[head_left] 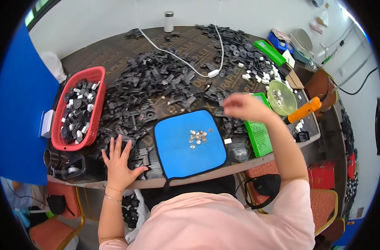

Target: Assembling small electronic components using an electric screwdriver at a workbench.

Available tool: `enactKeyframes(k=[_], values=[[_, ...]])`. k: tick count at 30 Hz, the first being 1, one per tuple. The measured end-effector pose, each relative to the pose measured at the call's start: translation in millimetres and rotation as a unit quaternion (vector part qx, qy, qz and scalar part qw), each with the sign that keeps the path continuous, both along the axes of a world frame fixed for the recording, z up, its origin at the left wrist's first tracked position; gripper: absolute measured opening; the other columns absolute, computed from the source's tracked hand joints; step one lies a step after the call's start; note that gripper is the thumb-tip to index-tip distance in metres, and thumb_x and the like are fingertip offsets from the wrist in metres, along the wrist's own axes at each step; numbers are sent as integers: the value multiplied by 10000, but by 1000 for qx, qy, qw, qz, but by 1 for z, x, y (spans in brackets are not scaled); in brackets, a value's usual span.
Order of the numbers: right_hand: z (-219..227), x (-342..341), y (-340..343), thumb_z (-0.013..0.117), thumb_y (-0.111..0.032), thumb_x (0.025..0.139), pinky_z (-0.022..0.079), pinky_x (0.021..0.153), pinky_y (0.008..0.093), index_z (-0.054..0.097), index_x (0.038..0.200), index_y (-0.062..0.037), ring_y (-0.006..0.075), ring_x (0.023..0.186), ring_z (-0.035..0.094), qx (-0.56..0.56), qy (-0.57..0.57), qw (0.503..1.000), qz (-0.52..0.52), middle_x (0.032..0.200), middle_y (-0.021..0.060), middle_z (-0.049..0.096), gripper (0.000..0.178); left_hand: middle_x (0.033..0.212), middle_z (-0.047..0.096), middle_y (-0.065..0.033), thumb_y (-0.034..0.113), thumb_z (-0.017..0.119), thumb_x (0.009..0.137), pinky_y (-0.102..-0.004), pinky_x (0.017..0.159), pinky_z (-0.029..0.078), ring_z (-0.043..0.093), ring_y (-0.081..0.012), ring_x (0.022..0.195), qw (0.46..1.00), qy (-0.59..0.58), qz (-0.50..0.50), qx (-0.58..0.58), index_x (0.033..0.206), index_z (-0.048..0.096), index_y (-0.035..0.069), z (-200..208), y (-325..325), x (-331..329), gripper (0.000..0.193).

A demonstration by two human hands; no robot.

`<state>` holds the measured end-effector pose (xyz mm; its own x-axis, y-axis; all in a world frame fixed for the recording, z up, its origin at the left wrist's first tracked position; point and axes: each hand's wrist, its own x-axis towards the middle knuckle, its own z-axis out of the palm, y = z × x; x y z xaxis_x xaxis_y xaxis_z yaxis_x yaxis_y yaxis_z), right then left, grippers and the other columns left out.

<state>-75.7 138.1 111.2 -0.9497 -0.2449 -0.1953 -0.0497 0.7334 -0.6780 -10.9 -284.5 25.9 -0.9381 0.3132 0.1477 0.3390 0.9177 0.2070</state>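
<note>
My left hand [120, 160] lies flat with fingers spread on black plastic parts [127, 141] at the table's near edge, left of a blue mat [173, 154]. On the mat sits a small cluster of silver metal pieces [197, 137]. My right hand [243, 106] is raised above the table to the right of the mat, blurred, fingers curled; whether it holds anything cannot be told. A big heap of black plastic parts [156, 79] covers the table behind the mat.
A red basket [97, 104] of black and white parts stands at the left. A green tray [258, 137], a green bowl [288, 102] and an orange-handled tool [305, 109] sit at the right. A white cable [173, 56] crosses the heap. A blue panel [19, 104] stands left.
</note>
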Motion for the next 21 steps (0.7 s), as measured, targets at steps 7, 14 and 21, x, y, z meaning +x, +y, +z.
enactKeyframes(k=[7,14,21], values=[[-85,97,-10,694,-104,767,497,827,377,637,1071,-45,303,944,587,48,186,981,-32,1049,138,596,315,1423,387,-186,419,744,719,-500,1048,279,366,-395,1277,994,79,9,81,1323,484,53,-38,37,-14,752],[-120,105,-15,672,-44,760,465,832,405,647,1030,-61,328,949,549,42,300,951,-54,1001,123,602,272,1406,396,-186,499,687,755,-556,1051,214,347,-374,1298,988,113,83,60,1317,489,84,-44,74,-14,725],[-125,110,-18,670,-32,746,474,811,398,642,1012,-45,319,933,558,55,339,935,-87,979,118,607,267,1486,314,-162,621,542,818,-654,1055,95,251,-343,1387,983,123,133,12,1348,481,113,-19,61,-14,736]])
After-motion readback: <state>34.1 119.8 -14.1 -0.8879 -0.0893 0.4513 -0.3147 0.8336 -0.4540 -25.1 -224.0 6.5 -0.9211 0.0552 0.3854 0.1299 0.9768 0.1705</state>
